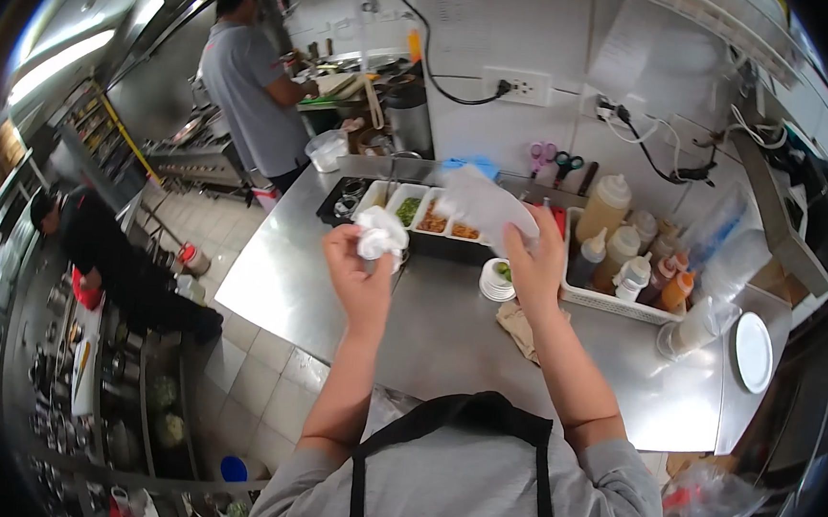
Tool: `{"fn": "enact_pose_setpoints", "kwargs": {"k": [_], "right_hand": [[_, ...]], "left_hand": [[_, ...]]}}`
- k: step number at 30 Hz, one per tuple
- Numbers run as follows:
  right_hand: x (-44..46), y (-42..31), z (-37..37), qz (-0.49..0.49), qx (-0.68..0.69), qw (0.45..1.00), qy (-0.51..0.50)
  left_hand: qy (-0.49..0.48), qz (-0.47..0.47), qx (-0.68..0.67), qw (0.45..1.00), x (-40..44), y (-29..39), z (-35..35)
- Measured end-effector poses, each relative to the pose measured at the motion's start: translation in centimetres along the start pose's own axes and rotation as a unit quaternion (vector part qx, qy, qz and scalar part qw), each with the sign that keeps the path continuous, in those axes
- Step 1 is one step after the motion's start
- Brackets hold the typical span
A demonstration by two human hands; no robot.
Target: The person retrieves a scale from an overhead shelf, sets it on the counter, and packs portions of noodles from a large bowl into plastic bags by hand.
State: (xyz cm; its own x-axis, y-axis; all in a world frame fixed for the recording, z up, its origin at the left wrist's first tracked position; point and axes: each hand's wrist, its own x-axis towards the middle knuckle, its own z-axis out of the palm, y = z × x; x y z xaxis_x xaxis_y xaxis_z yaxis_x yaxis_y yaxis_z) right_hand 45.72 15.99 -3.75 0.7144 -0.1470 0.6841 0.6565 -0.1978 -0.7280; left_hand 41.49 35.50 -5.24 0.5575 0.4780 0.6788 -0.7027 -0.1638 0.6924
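My left hand (359, 279) is closed on a crumpled white paper napkin (380, 235), held above the steel counter (427, 346). My right hand (537, 262) pinches a thin, pale sheet (487, 206), blurred and partly see-through; whether it is paper or plastic I cannot tell. Behind both hands stands a black holder with white containers of chopped green herbs (407, 210) and brown toppings (432, 219). Just left of my right wrist, a small stack of white dishes (497, 285) has green pieces on top. A tan cloth (518, 329) lies partly under my right forearm.
A white basket (622, 307) of squeeze bottles is on the right, beside clear cups (692, 328) and a white plate (753, 352). Scissors (566, 165) hang at the wall near a power outlet (517, 86). Two people (253, 89) work at stations to the left.
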Motion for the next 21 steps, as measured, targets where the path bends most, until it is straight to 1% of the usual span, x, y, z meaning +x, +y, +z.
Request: {"fn": "enact_pose_setpoints", "kwargs": {"k": [2,3,4,5,6,7,8,10,11,14,15,17,18,19,20,21], "right_hand": [[-0.5,-0.9,0.5,-0.097,-0.071,0.993,0.011],[-1.0,-1.1,1.1,-0.115,-0.058,0.992,0.000],[-1.6,-1.3,1.8,-0.131,-0.046,0.990,-0.012],[-2.2,-1.7,2.3,-0.168,-0.058,0.982,-0.066],[-3.0,-1.8,3.0,-0.138,-0.022,0.978,-0.154],[-3.1,-2.0,3.4,-0.178,-0.042,0.965,-0.190],[-3.1,-2.2,3.8,-0.219,-0.063,0.948,-0.224],[-3.2,-2.0,4.2,-0.193,-0.033,0.945,-0.263],[-3.1,-1.7,4.3,-0.180,-0.023,0.942,-0.281],[-3.0,-0.7,4.1,-0.192,0.008,0.909,-0.369],[-2.7,-0.5,4.0,-0.204,0.017,0.881,-0.426],[-0.8,0.5,3.7,-0.175,0.087,0.868,-0.456],[0.2,0.8,3.5,-0.157,0.127,0.859,-0.470],[2.9,0.1,2.4,-0.150,0.094,0.881,-0.438],[5.3,-1.5,0.8,-0.084,-0.003,0.928,-0.362],[8.6,-1.3,-0.3,0.109,0.094,0.939,-0.312]], "left_hand": [[-0.018,0.004,0.010,1.000,-0.5,-0.1,0.2],[-0.021,-0.010,0.022,0.999,-0.8,0.0,0.5],[-0.033,-0.015,-0.006,0.999,-1.1,-0.5,0.7],[-0.040,-0.020,-0.005,0.999,-1.5,-1.3,0.7],[-0.048,-0.024,-0.004,0.999,-1.7,-1.7,0.8],[-0.057,-0.027,-0.005,0.998,-2.0,-1.8,0.8],[-0.064,-0.089,-0.033,0.993,-1.9,-1.7,0.6],[-0.079,-0.209,-0.091,0.970,-1.7,-1.6,0.0],[-0.064,-0.282,-0.258,0.922,-1.9,-1.4,-0.7],[-0.026,-0.348,-0.376,0.859,-2.7,-1.1,-1.3],[-0.017,-0.348,-0.325,0.879,-3.1,-1.3,-1.3],[0.000,-0.336,-0.219,0.916,-3.2,-1.8,-1.5],[0.015,-0.334,-0.224,0.916,-3.3,-1.8,-1.9],[0.033,-0.331,-0.227,0.915,-3.4,-1.6,-2.4],[0.053,-0.326,-0.231,0.915,-3.4,-1.4,-3.0],[0.060,-0.327,-0.216,0.918,-3.6,-1.1,-3.9]]}}
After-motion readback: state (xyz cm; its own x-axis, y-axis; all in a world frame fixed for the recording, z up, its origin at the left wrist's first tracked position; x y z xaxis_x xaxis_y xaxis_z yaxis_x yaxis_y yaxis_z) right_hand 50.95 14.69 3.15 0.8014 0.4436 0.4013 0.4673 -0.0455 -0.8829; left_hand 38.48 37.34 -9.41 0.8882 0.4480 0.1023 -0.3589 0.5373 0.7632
